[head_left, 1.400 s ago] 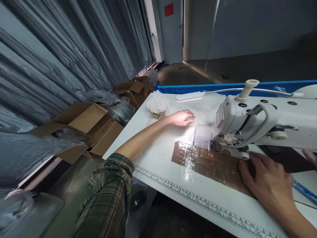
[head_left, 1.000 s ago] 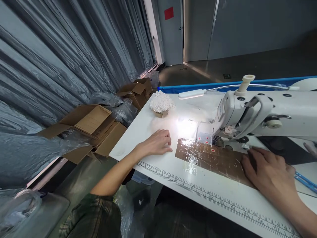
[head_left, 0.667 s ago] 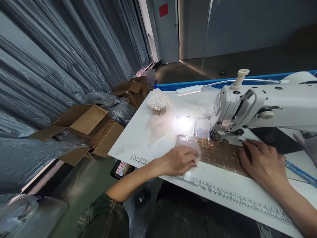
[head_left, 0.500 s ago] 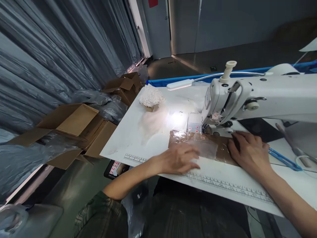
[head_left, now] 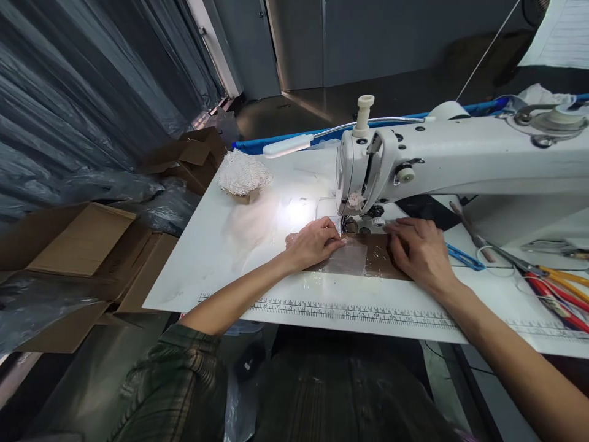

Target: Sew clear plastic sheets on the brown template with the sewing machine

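Observation:
A brown strip (head_left: 381,253) lies flat on the white table, along the front of the sewing machine (head_left: 464,150). On top of the strip is a small translucent plastic piece (head_left: 350,256). My left hand (head_left: 316,244) pinches the upper left edge of this plastic piece, close to the presser foot (head_left: 348,226); its fingertips are together. My right hand (head_left: 419,250) rests on the strip's right end, thumb apart from the fingers, palm down. The part of the strip beneath each hand is hidden.
A white lacy pile (head_left: 245,174) sits on a small box at the table's back left. A lamp (head_left: 288,146) reaches over the tabletop. Right of my hand are a blue thread snipper (head_left: 464,256) and scissors (head_left: 559,279). Open cardboard boxes (head_left: 85,239) stand left.
My left hand has moved up to the presser foot and closed on the plastic piece's edge. My right hand stays on the strip. The view has shifted right.

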Motion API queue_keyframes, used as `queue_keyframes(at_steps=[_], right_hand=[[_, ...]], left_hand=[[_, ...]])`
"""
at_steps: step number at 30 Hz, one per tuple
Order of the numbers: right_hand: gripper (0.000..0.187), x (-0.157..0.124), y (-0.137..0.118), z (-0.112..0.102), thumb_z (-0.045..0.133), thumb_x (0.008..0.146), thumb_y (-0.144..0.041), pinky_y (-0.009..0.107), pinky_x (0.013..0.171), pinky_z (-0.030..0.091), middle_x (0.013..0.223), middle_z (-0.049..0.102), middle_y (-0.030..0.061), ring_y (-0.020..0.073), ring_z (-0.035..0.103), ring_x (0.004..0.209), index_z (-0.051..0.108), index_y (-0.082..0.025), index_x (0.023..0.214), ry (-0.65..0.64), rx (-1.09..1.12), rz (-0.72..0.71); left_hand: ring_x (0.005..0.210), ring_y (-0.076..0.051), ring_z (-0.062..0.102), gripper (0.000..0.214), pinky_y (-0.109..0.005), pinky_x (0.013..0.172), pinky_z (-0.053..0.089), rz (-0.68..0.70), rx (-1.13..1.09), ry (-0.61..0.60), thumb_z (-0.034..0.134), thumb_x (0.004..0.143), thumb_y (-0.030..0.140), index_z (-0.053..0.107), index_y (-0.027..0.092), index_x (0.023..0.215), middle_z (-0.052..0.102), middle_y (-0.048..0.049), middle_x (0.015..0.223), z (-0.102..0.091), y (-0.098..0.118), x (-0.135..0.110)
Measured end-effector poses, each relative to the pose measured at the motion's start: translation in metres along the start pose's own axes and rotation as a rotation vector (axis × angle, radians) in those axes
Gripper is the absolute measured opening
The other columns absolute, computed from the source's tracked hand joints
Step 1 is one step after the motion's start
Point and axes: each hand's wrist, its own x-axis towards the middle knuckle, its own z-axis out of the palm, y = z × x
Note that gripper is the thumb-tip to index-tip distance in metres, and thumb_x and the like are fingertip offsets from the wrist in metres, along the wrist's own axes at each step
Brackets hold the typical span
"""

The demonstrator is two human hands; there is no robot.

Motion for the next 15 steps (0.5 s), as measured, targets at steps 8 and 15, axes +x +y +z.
queue_keyframes(at_steps=[8,15], right_hand=[[0.042,0.014,-0.049,-0.018,0.059,0.087,-0.036,0.045,0.093,0.050,0.121,0.065,0.0097,0.0262,0.060,0.111,0.060,-0.025,0.127,-0.328,0.759,-0.208],[0.062,0.013,-0.078,-0.030,0.067,0.083,-0.039,0.027,0.066,0.053,0.103,0.069,0.0057,0.0142,0.064,0.078,0.048,-0.022,0.139,-0.971,1.157,-0.039]], left_hand=[[0.069,-0.011,0.064,0.009,-0.022,0.063,0.051,0.067,-0.433,-0.175,0.058,0.091,0.022,0.058,0.014,0.088,0.066,-0.0014,0.077,-0.019,0.041,-0.027],[0.058,-0.011,0.066,0.020,-0.018,0.043,0.053,-0.381,-0.926,-0.189,0.055,0.093,0.036,0.047,0.017,0.091,0.061,0.0012,0.074,-0.054,0.055,-0.069]])
